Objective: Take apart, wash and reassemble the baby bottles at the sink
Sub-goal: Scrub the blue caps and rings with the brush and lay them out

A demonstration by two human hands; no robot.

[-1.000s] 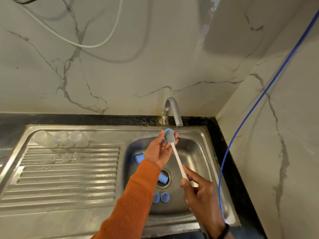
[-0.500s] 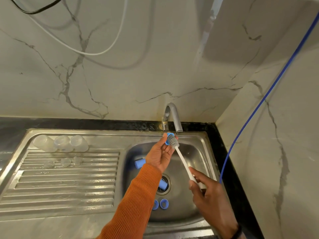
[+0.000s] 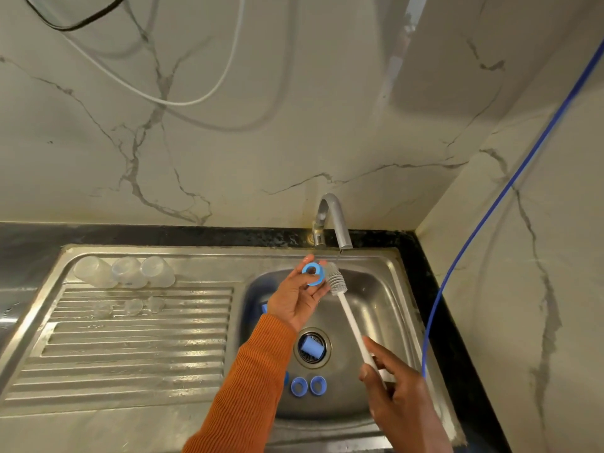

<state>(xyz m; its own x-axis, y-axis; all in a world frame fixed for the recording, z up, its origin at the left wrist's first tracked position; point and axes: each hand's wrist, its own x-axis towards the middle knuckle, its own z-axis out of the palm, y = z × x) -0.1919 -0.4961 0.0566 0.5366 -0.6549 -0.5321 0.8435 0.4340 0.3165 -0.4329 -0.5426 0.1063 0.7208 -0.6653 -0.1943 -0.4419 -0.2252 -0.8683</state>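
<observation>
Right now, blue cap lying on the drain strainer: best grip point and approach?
Pinch the blue cap across its cylindrical side wall, coming straight down from above. It lies on its side over the drain strainer, so the curved wall faces up with free space either side; the open end is harder to reach.

The left hand [image 3: 295, 297] reaches far over the basin, orange sleeve behind it, fingers pinching a blue ring [image 3: 313, 274] — the right hand [image 3: 397, 392], nearer, grips a brush handle [image 3: 354, 331].
</observation>
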